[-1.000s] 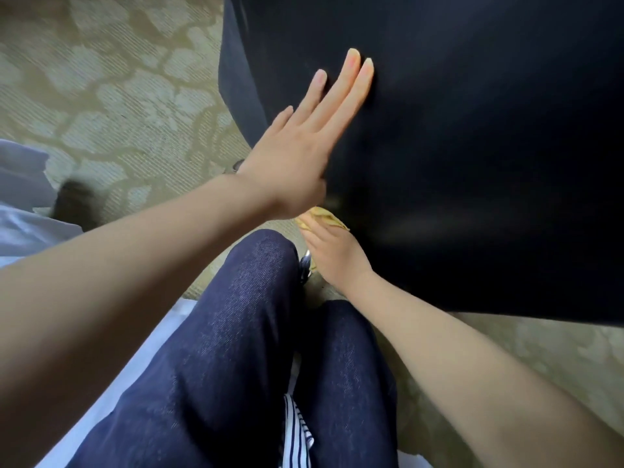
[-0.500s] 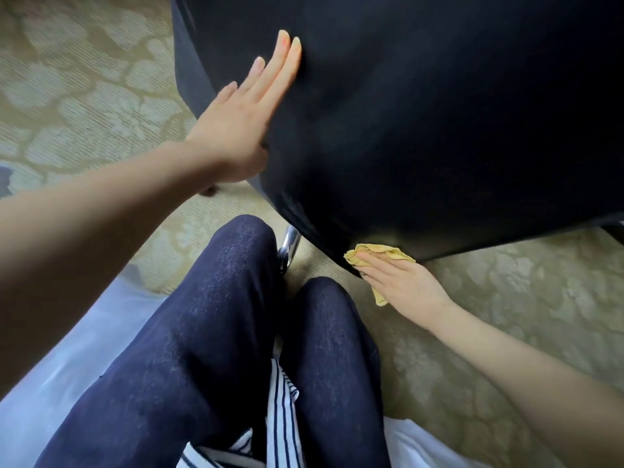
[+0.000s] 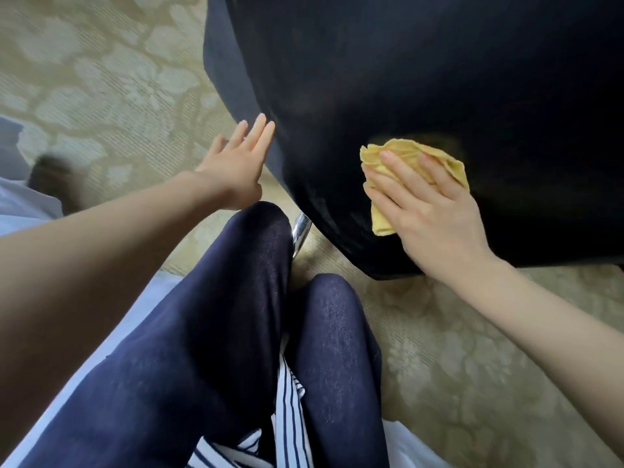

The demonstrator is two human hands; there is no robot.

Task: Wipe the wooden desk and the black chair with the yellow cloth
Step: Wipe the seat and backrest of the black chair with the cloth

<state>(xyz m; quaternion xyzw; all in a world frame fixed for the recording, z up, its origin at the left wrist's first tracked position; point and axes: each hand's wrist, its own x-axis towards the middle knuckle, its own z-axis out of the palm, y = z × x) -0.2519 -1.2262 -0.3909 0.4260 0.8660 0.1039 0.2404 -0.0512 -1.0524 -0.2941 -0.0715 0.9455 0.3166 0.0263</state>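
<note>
The black chair (image 3: 439, 79) fills the upper right of the head view, its dark padded surface facing me. My right hand (image 3: 425, 211) lies flat with straight fingers on the crumpled yellow cloth (image 3: 435, 157) and presses it against the chair's lower part. My left hand (image 3: 236, 167) rests with straight fingers on the chair's left edge. No wooden desk is in view.
A chrome chair leg (image 3: 300, 231) shows under the chair's lower left edge. My knees in dark blue trousers (image 3: 243, 315) are right below the chair. Patterned beige carpet (image 3: 101, 79) lies all around. White fabric (image 3: 20, 197) sits at the left.
My right hand moved the cloth up from the chair's bottom edge onto its face. My left hand slid from the chair's face down to its left edge.
</note>
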